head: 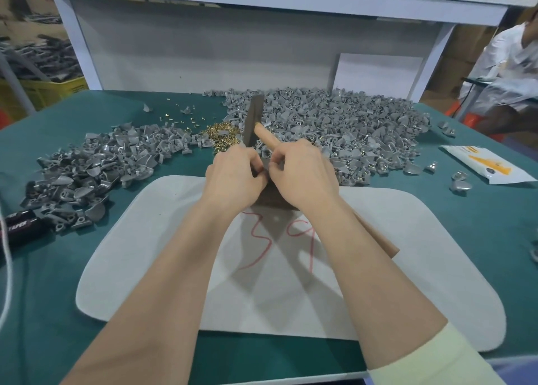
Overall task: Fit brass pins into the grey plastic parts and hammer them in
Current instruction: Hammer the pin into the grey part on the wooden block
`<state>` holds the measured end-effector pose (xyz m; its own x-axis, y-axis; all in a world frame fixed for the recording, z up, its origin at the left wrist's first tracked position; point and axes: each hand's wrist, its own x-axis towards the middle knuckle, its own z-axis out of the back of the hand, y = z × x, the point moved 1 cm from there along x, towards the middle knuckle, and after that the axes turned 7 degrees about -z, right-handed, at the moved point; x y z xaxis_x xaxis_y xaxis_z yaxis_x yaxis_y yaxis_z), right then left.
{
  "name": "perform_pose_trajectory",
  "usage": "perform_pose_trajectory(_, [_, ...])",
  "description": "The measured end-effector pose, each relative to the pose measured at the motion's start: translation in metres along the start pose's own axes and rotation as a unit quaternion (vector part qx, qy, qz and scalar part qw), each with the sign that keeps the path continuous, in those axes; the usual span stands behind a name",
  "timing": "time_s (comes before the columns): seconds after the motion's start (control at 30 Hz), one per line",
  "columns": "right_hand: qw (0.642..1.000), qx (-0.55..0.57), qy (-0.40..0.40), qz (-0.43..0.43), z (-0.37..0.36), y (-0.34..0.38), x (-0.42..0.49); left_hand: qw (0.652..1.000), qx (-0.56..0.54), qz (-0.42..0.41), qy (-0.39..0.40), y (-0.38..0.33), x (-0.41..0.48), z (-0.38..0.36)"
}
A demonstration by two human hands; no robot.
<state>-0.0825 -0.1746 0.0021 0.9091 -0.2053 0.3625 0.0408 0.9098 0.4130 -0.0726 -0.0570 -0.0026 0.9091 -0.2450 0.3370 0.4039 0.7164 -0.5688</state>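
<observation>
Green bench, curved grey parts, left hand pinching one, right hand gripping hammer

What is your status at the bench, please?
Left hand pinches a grey part, mostly hidden, over the dark block. Right hand touches it, gripping the hammer, head up. Loose parts and pins behind, not in the way.

Left grip and right grip both bare, forearms too. Only clothing in view afaik: pale cream sleeve on the R arm, soft fabric, cuff up near elbow.
</observation>
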Motion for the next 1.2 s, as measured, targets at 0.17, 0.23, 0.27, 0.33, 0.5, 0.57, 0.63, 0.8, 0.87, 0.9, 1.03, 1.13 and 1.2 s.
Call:
perform_pose_trajectory(0.17, [1.000, 0.002, 0.000, 0.004, -0.0009, -0.0024, 0.0008, 1.000, 0.005, 0.003, 0.000, -0.0002, -0.0001, 0.0001])
perform_pose_trajectory(0.23, [1.000, -0.005, 0.001, 0.012, -0.0011, -0.0024, 0.0008, 1.000, 0.005, 0.000, 0.001, 0.0002, 0.0002, 0.0000])
perform_pose_trajectory(0.27, [1.000, -0.011, 0.002, 0.015, -0.0014, -0.0023, 0.0010, 1.000, 0.004, -0.003, 0.001, 0.0003, 0.0003, -0.0001])
perform_pose_trajectory(0.33, [0.999, -0.026, 0.008, 0.020, -0.0028, -0.0020, 0.0014, 1.000, 0.007, -0.009, 0.003, 0.0000, 0.0006, -0.0007])
perform_pose_trajectory(0.5, [0.998, -0.051, 0.015, 0.030, -0.0050, 0.0005, 0.0018, 1.000, 0.022, -0.018, 0.009, -0.0007, 0.0021, -0.0004])
perform_pose_trajectory(0.57, [0.997, -0.063, 0.015, 0.036, -0.0046, 0.0015, 0.0020, 0.999, 0.028, -0.023, 0.012, -0.0008, 0.0029, -0.0009])
perform_pose_trajectory(0.63, [0.996, -0.070, 0.019, 0.046, -0.0042, 0.0028, 0.0024, 0.999, 0.032, -0.026, 0.012, -0.0006, 0.0031, -0.0011])
perform_pose_trajectory(0.8, [0.998, -0.047, 0.029, 0.042, -0.0018, -0.0012, 0.0028, 1.000, 0.017, -0.011, 0.000, 0.0010, 0.0016, -0.0011])
perform_pose_trajectory(0.87, [0.998, -0.033, 0.030, 0.042, -0.0016, -0.0018, 0.0029, 1.000, 0.015, -0.002, -0.003, 0.0017, 0.0014, -0.0016])
perform_pose_trajectory(0.9, [0.998, -0.031, 0.031, 0.044, -0.0018, -0.0016, 0.0026, 1.000, 0.016, 0.001, -0.004, 0.0018, 0.0013, -0.0021])
perform_pose_trajectory(1.03, [0.999, -0.020, 0.028, 0.038, -0.0013, -0.0005, 0.0022, 1.000, 0.015, 0.005, -0.010, 0.0008, 0.0009, -0.0027])
perform_pose_trajectory(1.13, [0.999, -0.020, 0.030, 0.030, -0.0014, -0.0001, 0.0026, 1.000, 0.015, 0.003, -0.010, 0.0010, 0.0007, -0.0029])
perform_pose_trajectory(1.2, [0.999, -0.023, 0.034, 0.024, -0.0011, 0.0003, 0.0025, 1.000, 0.014, 0.000, -0.009, 0.0013, 0.0010, -0.0030])
